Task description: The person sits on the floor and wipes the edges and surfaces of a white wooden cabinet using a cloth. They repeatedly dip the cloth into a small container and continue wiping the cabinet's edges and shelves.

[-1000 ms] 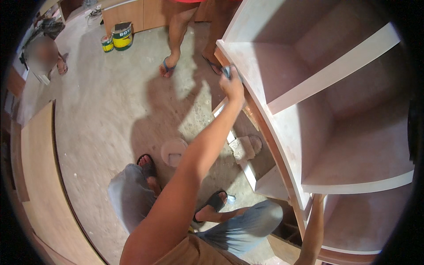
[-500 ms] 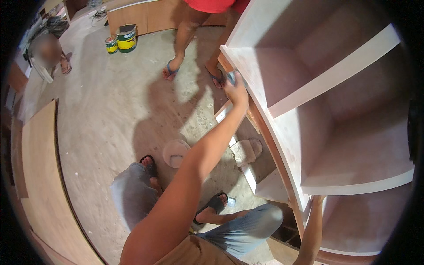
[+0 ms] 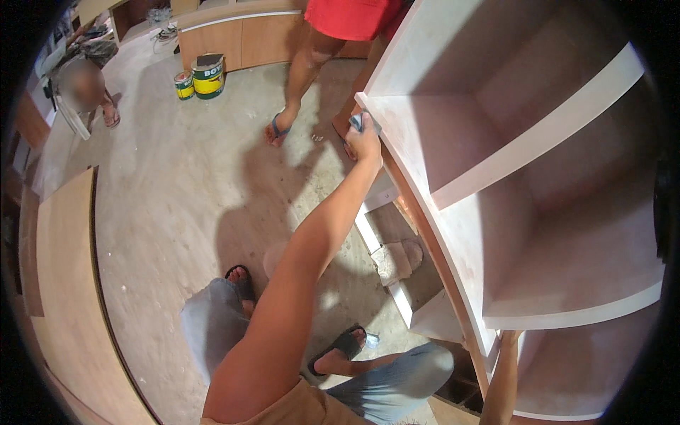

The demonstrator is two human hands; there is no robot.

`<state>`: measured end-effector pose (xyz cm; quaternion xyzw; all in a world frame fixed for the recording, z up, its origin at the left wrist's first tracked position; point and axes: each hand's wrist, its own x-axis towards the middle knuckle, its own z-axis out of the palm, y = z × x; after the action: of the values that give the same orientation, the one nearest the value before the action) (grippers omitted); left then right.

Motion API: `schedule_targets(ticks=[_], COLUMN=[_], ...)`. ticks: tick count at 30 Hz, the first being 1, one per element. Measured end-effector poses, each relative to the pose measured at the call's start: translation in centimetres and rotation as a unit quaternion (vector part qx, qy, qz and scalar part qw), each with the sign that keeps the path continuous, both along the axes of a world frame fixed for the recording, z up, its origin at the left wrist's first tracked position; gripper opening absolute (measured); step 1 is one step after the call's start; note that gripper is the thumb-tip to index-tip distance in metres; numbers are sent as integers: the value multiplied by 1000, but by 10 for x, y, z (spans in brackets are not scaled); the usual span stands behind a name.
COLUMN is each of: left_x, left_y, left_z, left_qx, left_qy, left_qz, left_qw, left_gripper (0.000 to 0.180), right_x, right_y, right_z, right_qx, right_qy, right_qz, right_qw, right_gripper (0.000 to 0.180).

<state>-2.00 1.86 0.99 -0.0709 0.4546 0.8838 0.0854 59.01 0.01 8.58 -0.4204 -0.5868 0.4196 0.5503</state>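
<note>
My left arm reaches far forward, and my left hand (image 3: 365, 144) is closed around a folded grey-blue piece of what looks like sandpaper (image 3: 357, 122). That hand is at the far end of the long edge of a white-coated wooden cabinet (image 3: 460, 234), near its corner. My right forearm rises from the lower right, and my right hand (image 3: 509, 340) is at the cabinet's lower shelf edge; its fingers are hidden there. Thin whitish coating covers the open compartments, with curved shelf fronts (image 3: 581, 315).
A person in red shorts (image 3: 350, 18) stands beyond the cabinet corner. Two paint cans (image 3: 208, 78) stand by a low wooden unit (image 3: 269, 39). A wooden panel (image 3: 67, 262) lies at left. White wooden frame pieces and a pale cloth-like pad (image 3: 392, 263) are below the cabinet edge. Someone sits far left.
My left hand has slid forward along the cabinet edge, closer to the far corner, with the folded piece in it. The whole view has shifted slightly. My right hand stays at the shelf edge.
</note>
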Motion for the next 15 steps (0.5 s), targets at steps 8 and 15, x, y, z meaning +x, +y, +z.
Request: schedule_targets(ticks=[8,15], left_x=[-46,-68], left_y=[14,0], left_z=[6,30], left_qx=[138,35], left_qy=[-95,-124], left_qz=[43,-28], left_qw=[985,991], left_gripper=[41,43], right_x=[-5,-3], right_y=[5,2], right_z=[-2,2], right_qx=[-2,4], right_qy=[1,0], right_qz=[2,0], right_qw=[1000,1000], right_gripper=[51,51])
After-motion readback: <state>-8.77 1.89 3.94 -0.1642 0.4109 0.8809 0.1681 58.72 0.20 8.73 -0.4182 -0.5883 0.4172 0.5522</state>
